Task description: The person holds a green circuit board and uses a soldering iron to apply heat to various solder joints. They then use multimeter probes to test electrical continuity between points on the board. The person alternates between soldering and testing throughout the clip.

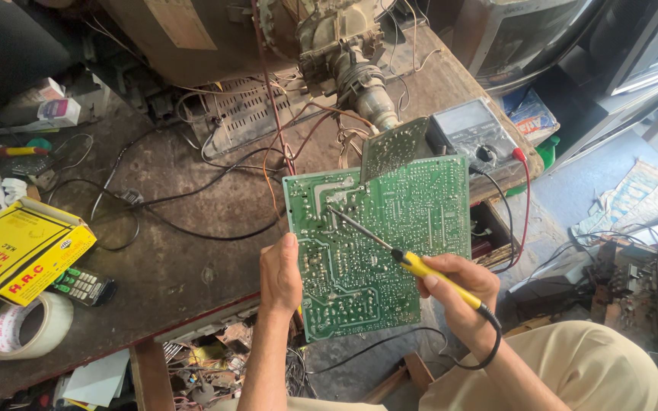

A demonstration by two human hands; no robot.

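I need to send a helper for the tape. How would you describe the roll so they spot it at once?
Start at the dark, worn workbench and go to its near left corner. Below the flat yellow cardboard box lies the wide roll of pale translucent tape, the only ring-shaped thing beside the box and the dark keypad remote control.

Repair workshop: multimeter, circuit board

Brown workbench w/ worn, stained top is carrying the clutter. Yellow cardboard box is lying at 9 o'clock, remote control touching its lower edge, tape roll sitting at 8. Black cables are snaking across the middle. Analog multimeter is resting at 2, near the bench's rt edge.
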